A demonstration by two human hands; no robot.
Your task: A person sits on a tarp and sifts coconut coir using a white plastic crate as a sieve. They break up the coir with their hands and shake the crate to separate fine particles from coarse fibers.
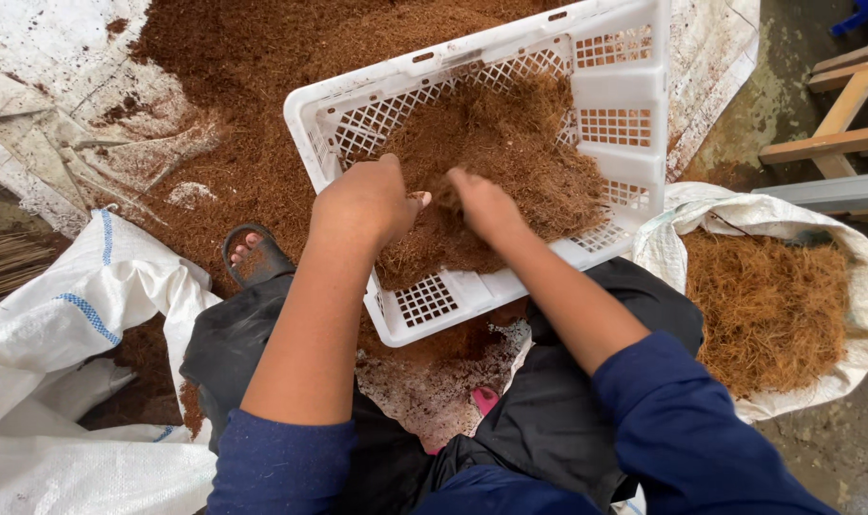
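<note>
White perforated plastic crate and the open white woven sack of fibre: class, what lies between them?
Nothing; in the head view the crate rim meets the sack edge.

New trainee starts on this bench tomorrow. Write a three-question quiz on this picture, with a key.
1. True or false: both hands, left hand and right hand, are inside the white perforated plastic crate.
2. What fills the open white woven sack on the person's right?
A. brown coarse fibre
B. grey gravel
C. green leaves
3. Fill in: the crate holds a heap of reddish-brown fibrous ____.

Key
1. True; both rest on the heap.
2. A; the coarse fibre.
3. Material, loose fibre and dust; the same lies on the white sheet under the crate.
</note>
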